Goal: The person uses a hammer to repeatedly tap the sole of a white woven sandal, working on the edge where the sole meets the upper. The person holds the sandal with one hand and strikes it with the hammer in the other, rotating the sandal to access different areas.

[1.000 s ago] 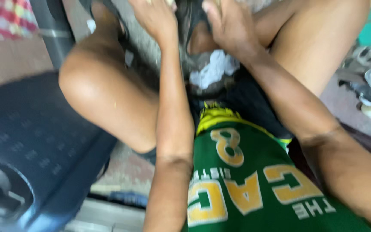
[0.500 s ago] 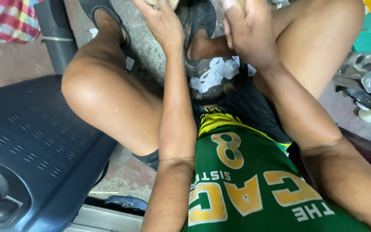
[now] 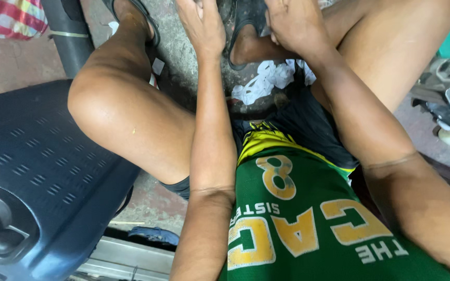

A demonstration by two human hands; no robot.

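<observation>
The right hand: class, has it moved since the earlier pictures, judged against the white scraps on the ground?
Cannot tell. The right hand sits just above the white scraps as before; the camera itself shifted.

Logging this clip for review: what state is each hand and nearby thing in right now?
left hand: raised, fingers cut off by the frame's top edge.
right hand: resting on a dark sandal, grip unclear.
white crumpled scraps: lying loose on the floor.
dark blue suitcase: lying flat, closed.

Knees flank hands closely; dark plastic case blocks left; white scraps litter floor between.
</observation>
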